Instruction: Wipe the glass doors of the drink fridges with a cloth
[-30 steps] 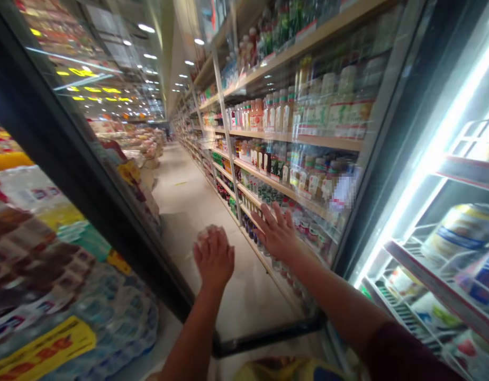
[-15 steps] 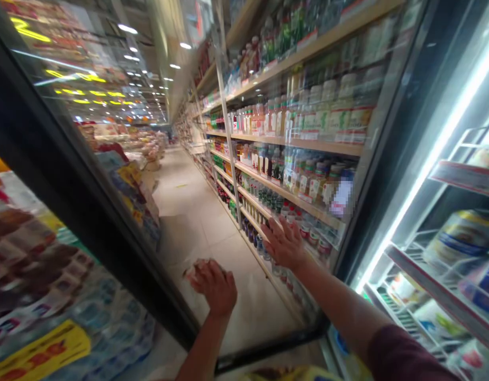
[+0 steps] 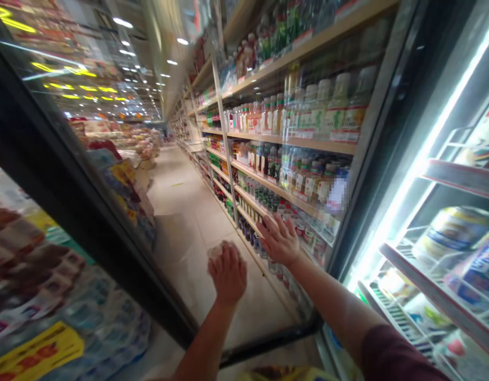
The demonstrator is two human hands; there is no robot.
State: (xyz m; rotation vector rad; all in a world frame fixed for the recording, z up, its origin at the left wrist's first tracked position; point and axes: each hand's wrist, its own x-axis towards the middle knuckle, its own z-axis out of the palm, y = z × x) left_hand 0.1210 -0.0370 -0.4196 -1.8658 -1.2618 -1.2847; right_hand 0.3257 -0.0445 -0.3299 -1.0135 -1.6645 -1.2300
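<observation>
My left hand point(image 3: 229, 275) presses a crumpled pale cloth point(image 3: 215, 252) against the glass of a black-framed cooler door point(image 3: 276, 340). Its fingers lie over the cloth and hide part of it. To the right and a little higher, my right hand point(image 3: 280, 242) rests on the same pane with its fingers spread and nothing in them. The door stands ajar, and the aisle shows through its glass.
Through the pane I see wooden shelves point(image 3: 296, 143) of bottles and a tiled aisle floor point(image 3: 177, 206). The lit cooler with wire racks point(image 3: 438, 296) of packaged goods is at right. Stacked goods with a yellow sign point(image 3: 38, 352) fill the lower left.
My left hand has slid the cloth up and to the right across the glass, closer to my right hand. My right hand stays spread in nearly the same place. The view has shifted slightly.
</observation>
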